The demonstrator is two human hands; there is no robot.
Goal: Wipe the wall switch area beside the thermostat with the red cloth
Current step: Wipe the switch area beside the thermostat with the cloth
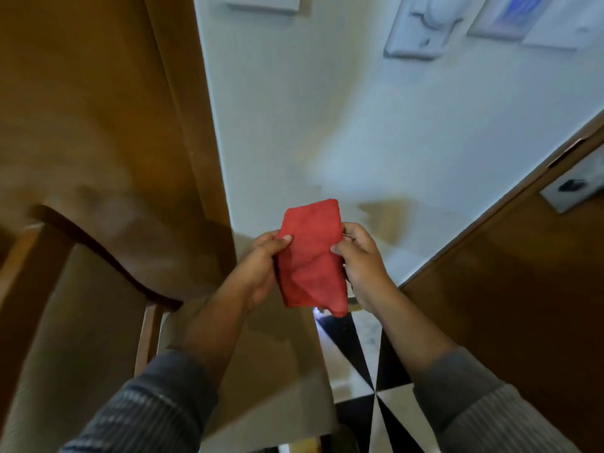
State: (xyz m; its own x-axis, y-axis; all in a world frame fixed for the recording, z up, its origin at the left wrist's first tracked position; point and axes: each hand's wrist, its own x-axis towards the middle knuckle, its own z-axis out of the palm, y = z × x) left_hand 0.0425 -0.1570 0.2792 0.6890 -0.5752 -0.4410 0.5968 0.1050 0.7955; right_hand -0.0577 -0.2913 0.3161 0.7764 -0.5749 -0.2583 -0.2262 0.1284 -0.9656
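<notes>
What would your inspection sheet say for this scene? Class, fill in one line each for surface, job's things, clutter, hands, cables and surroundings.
Surface: white wall, blurred, with faint yellowish patches low down.
Job's things: red cloth, folded, held in front of the wall and not touching it; switch plate and thermostat high on the wall, well above the cloth.
Clutter: nothing seen.
Hands: left hand and right hand grip opposite edges of the cloth.
Cables: nothing seen.
Surroundings: wooden door frame on the left, wooden door with a metal plate on the right, black and white floor below.
</notes>
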